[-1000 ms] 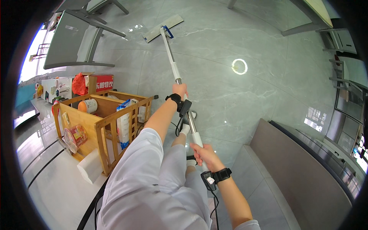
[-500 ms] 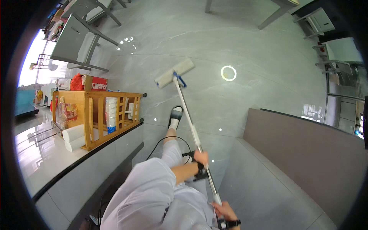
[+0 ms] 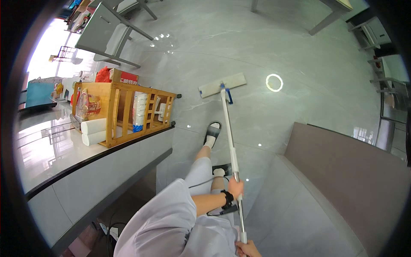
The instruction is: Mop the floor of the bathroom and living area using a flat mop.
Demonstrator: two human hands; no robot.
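Note:
A flat mop with a long white and silver pole point(image 3: 229, 132) runs from my body out to the floor. Its wide pale mop head point(image 3: 233, 81), with a blue fitting at the joint, lies flat on the grey tiles. My left hand point(image 3: 235, 187) is wrapped around the pole partway down, a black band on that wrist. Lower in view, my right hand point(image 3: 248, 248) grips the pole near its top end, partly cut off by the frame's edge.
A wooden rack point(image 3: 112, 118) with bottles and paper rolls stands on the counter point(image 3: 47, 160) at left. A grey chair point(image 3: 100, 32) is at far left, table legs point(image 3: 327, 21) at far right. A brown-grey partition point(image 3: 346, 171) rises on the right. My slippered foot point(image 3: 212, 132) is beside the pole.
The mop head has turned somewhat, now lying more crosswise, and appears further right in the view. Both hands keep their hold. The whole view has shifted, so the rack and chair appear further right.

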